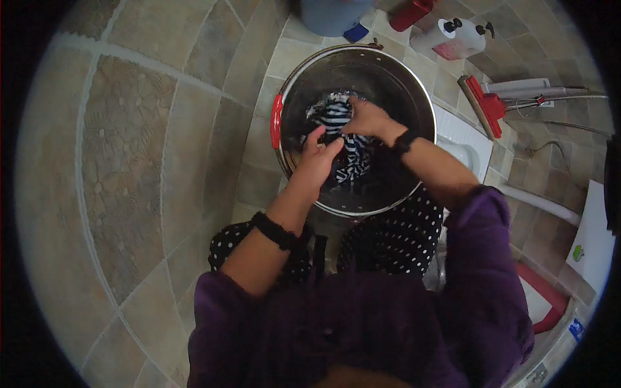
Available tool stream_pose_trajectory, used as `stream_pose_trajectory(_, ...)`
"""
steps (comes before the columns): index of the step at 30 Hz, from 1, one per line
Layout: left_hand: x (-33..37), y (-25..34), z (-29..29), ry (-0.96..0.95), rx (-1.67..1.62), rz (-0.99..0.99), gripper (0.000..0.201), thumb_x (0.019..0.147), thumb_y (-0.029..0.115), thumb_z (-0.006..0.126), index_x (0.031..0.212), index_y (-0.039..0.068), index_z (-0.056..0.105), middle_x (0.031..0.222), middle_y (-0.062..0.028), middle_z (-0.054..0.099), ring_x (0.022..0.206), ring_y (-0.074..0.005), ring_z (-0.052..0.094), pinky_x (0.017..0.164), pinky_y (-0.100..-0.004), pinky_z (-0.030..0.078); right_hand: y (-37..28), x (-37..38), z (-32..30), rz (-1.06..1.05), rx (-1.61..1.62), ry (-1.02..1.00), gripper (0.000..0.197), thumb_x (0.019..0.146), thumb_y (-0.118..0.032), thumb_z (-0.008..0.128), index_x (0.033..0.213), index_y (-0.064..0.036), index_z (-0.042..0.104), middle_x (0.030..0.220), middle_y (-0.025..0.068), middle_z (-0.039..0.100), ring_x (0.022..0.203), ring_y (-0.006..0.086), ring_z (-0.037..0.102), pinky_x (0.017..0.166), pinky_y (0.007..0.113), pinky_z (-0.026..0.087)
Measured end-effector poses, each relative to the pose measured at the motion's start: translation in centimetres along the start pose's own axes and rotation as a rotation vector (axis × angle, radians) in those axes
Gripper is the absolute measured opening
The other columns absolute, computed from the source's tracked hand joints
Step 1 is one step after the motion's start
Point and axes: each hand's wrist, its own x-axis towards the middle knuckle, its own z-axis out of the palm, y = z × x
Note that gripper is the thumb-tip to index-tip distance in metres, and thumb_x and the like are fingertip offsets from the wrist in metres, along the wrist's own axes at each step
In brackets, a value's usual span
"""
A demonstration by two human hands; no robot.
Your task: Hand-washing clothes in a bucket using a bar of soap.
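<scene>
A black-and-white striped cloth (337,116), wet-looking and bunched up, is in a large round metal pot (394,77) with dark water inside. The lower part of the cloth trails toward the near side of the pot. My right hand (370,121) is closed on the cloth from the right, its fingers partly buried in the folds. From the left, my left hand (317,160) grips the cloth's edge, thumb toward the right hand; some fingertips are hidden. Suds or splashes show at the cloth's far edge.
A red handle (277,121) sticks out on the pot's left. Behind it stand a blue-grey bucket (333,14) and white pump bottles (453,40). A red squeegee (484,107) and a white squat toilet (469,145) are at right. A tiled wall (129,149) rises at left.
</scene>
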Motion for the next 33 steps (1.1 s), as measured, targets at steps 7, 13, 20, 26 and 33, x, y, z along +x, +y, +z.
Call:
stream_pose_trajectory(7, 2.2, 1.2, 0.0, 0.051, -0.165, 0.015, 0.081, 0.081, 0.044, 0.06, 0.143, 0.018, 0.017, 0.142, -0.0111, 0.03, 0.128, -0.0283, 0.03, 0.098, -0.0527, 0.024, -2.6, -7.4, -0.5, -0.394, -0.053, 0.02, 0.074, 0.064, -0.029, 0.077, 0.122, 0.0016, 0.044, 0.114, 0.0237, 0.048, 0.105, 0.0369, 0.051, 0.092, 0.038, 0.042)
stream_pose_trajectory(13, 1.5, 0.9, 0.7, 0.043, -0.029, -0.018, 0.079, 0.08, 0.041, 0.062, 0.143, 0.018, 0.019, 0.138, -0.012, 0.035, 0.126, -0.0276, 0.031, 0.098, -0.0508, 0.023, -1.8, -3.8, 7.3, -0.46, -0.369, -0.453, 0.081, 0.068, -0.035, 0.072, 0.136, -0.0136, 0.035, 0.13, 0.0212, 0.042, 0.113, 0.0371, 0.05, 0.09, 0.047, 0.044)
stream_pose_trajectory(20, -0.2, 1.0, 1.2, -0.01, -0.031, -0.01, 0.077, 0.082, 0.041, 0.06, 0.144, 0.02, 0.019, 0.139, -0.0111, 0.035, 0.125, -0.0262, 0.032, 0.097, -0.0473, 0.025, -0.3, 3.2, 12.1, -0.089, -0.57, -0.317, 0.084, 0.06, -0.026, 0.08, 0.134, -0.0227, 0.039, 0.128, 0.0087, 0.05, 0.114, 0.0335, 0.052, 0.089, 0.049, 0.046)
stream_pose_trajectory(26, -0.8, 1.7, 0.8, 0.001, -0.181, -0.004, 0.075, 0.084, 0.032, 0.06, 0.143, 0.011, 0.018, 0.14, -0.0168, 0.031, 0.127, -0.0268, 0.034, 0.102, -0.0378, 0.029, 3.0, 5.5, 11.3, -0.268, -0.426, -0.289, 0.069, 0.06, -0.018, 0.076, 0.125, -0.02, 0.052, 0.122, 0.0101, 0.055, 0.11, 0.0319, 0.054, 0.089, 0.043, 0.047)
stream_pose_trajectory(33, 0.4, 1.4, 0.4, 0.123, -0.279, -0.134, 0.073, 0.086, 0.043, 0.053, 0.143, 0.017, 0.017, 0.145, -0.0111, 0.025, 0.132, -0.0278, 0.026, 0.102, -0.0543, 0.018, 1.4, 0.0, 4.1, -0.049, 0.403, -0.09, 0.054, 0.062, -0.018, 0.069, 0.114, -0.0105, 0.057, 0.092, 0.0114, 0.064, 0.088, 0.0224, 0.061, 0.076, 0.031, 0.047)
